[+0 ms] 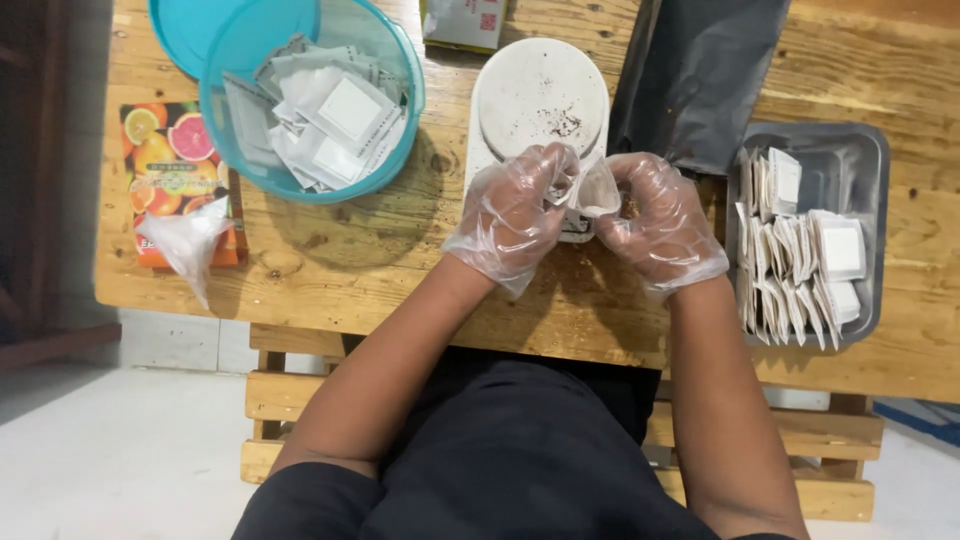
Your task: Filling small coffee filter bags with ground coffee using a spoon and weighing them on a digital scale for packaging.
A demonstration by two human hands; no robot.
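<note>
Clear plastic gloves cover both of the person's hands as they work over a wooden table (pixel 350 260), seen from above. The left hand (pixel 510 215) and the right hand (pixel 660 220) are closed together on a small white sachet (pixel 592 190), pinching it from either side just above the near edge of a white kitchen scale (pixel 538 100), whose round platform carries a scatter of dark crumbs. To the right, a grey metal tray (pixel 860 150) holds rows of similar white sachets standing on edge, well apart from the hands. To the upper left, a teal plastic bowl (pixel 240 150) is heaped with more white sachets, its teal lid (pixel 190 30) tucked behind it. A dark grey bag (pixel 700 70) lies flat beyond the right hand, between the scale and the tray. At the table's left edge sits a box printed with citrus fruit (pixel 165 150), with a crumpled clear plastic bag (pixel 185 245) resting on its near end. The person wears dark clothing.
</note>
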